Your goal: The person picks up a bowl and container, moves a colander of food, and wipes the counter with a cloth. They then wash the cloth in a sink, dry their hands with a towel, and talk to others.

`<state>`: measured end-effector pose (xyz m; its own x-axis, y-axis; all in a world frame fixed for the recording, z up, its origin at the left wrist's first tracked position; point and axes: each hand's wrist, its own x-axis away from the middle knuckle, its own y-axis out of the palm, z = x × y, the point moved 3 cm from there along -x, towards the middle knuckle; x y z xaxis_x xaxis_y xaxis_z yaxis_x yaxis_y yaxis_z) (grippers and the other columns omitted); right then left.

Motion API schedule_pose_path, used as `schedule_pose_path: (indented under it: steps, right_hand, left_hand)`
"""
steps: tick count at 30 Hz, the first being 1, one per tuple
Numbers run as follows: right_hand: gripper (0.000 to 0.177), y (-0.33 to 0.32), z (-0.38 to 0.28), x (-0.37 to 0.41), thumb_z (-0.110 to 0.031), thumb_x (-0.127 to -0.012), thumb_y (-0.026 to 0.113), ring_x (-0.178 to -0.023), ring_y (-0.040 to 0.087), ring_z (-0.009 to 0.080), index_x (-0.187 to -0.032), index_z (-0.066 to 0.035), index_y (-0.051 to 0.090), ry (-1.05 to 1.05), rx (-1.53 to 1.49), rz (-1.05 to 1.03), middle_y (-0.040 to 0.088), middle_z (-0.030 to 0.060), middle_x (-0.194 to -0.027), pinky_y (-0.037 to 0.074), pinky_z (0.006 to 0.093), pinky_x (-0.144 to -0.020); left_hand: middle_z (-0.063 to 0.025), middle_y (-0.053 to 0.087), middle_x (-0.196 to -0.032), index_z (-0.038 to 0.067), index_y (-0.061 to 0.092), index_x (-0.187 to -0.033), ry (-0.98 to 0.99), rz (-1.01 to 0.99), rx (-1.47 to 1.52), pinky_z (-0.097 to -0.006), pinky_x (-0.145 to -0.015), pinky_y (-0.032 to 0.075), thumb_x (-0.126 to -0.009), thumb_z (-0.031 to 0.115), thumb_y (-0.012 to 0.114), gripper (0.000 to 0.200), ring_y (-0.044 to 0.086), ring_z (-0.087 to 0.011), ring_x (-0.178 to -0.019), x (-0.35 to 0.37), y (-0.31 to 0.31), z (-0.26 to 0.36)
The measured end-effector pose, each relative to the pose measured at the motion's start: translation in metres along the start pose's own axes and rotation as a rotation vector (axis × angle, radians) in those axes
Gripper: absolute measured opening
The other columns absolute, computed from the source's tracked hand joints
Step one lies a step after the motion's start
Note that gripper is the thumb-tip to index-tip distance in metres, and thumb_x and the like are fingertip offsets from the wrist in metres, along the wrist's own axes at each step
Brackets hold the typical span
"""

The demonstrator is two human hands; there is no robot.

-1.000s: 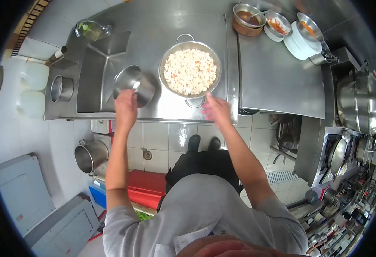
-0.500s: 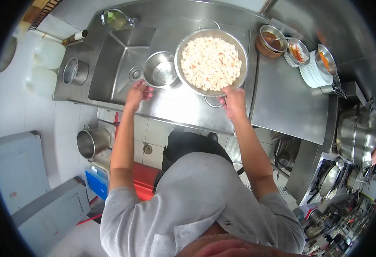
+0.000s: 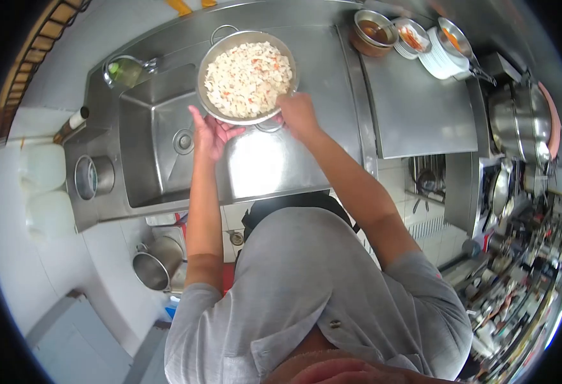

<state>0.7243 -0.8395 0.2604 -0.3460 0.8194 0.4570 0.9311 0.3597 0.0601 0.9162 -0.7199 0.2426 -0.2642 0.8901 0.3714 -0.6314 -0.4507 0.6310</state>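
Big pan [image 3: 235, 38] w/ chopped bits [image 3: 245, 78] is just right of the sink [image 3: 145, 150]. My R hand [image 3: 297, 115] grips its near rim; L hand [image 3: 213, 135] is spread wide by the rim, sink side — prob. so nothing tips out.

- One left hand [image 3: 212, 136] and one right hand [image 3: 300, 116]: two hands altogether.
- One big round pan [image 3: 201, 77] full of chopped food [image 3: 245, 77].
- Two ring handles [image 3: 269, 130] on that pan.
- One sink [image 3: 145, 153] with one drain hole [image 3: 183, 141].
- One tap [image 3: 150, 64].
- Two pale plastic jugs [image 3: 45, 165], side by side.
- One small metal pot [image 3: 105, 173] on the tabletop [image 3: 325, 96], left of the sink.
- One bigger pot [image 3: 166, 253], down low.
- Three bowls [image 3: 466, 45] with food, back on the right.
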Motion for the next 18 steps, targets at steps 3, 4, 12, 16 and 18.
schedule_pose_path:
  steps: [3, 4, 12, 16, 18]
  right_hand:
    - [0.024, 0.006, 0.0, -0.028, -0.015, -0.085, 0.058, -0.048, 0.058, 0.0183, -0.085, 0.008, 0.063, 0.058, -0.091, 0.045, 0.064, 0.0159, -0.067, 0.041, 0.034, -0.038]
    - [0.029, 0.009, -0.004, -0.035, -0.021, -0.087, 0.061, -0.052, 0.06, 0.0187, -0.088, 0.008, 0.064, 0.063, -0.108, 0.025, 0.066, 0.0164, -0.071, 0.043, 0.0338, -0.04]
    - [0.053, -0.044, -0.026, 0.05, -0.049, -0.092, 0.068, -0.073, 0.068, 0.0189, -0.104, 0.003, 0.068, -0.036, 0.092, -0.13, 0.071, 0.013, -0.094, 0.053, 0.0321, -0.057]
    - [0.046, -0.151, 0.021, 0.16, -0.045, -0.093, 0.068, -0.081, 0.069, 0.0169, -0.108, -0.002, 0.071, 0.006, 0.147, 0.034, 0.073, 0.0079, -0.098, 0.054, 0.0299, -0.062]
    - [0.043, -0.216, 0.04, 0.233, -0.041, -0.093, 0.067, -0.088, 0.068, 0.0167, -0.113, -0.003, 0.071, 0.044, 0.038, 0.26, 0.073, 0.0074, -0.103, 0.054, 0.0299, -0.068]
  left_hand:
    - [-0.0158, 0.063, -0.129, -0.002, 0.044, -0.14, -0.004, -0.052, -0.117, -0.047, -0.085, 0.062, -0.098, 0.061, 0.049, 0.076, 0.067, -0.0271, -0.11, -0.029, 0.002, 0.005]
    - [-0.0155, 0.063, -0.129, -0.002, 0.044, -0.14, 0.004, -0.047, -0.192, -0.0471, -0.085, 0.062, -0.099, 0.058, 0.052, 0.074, 0.067, -0.0275, -0.11, -0.04, 0.006, 0.008]
    - [-0.02, 0.055, -0.137, 0.0, 0.042, -0.144, -0.112, -0.065, -0.116, -0.0542, -0.099, 0.055, -0.097, 0.025, 0.066, 0.058, 0.061, -0.0385, -0.118, -0.119, -0.013, 0.032]
    - [-0.0219, 0.05, -0.141, 0.001, 0.027, -0.152, -0.272, -0.092, 0.008, -0.0579, -0.113, 0.039, -0.1, 0.052, 0.053, 0.077, 0.048, -0.0403, -0.134, -0.096, -0.018, 0.026]
    - [-0.0203, 0.055, -0.135, 0.001, 0.03, -0.152, -0.331, -0.263, -0.228, -0.0532, -0.103, 0.049, -0.099, 0.057, 0.052, 0.08, 0.055, -0.0383, -0.126, -0.061, -0.015, 0.007]
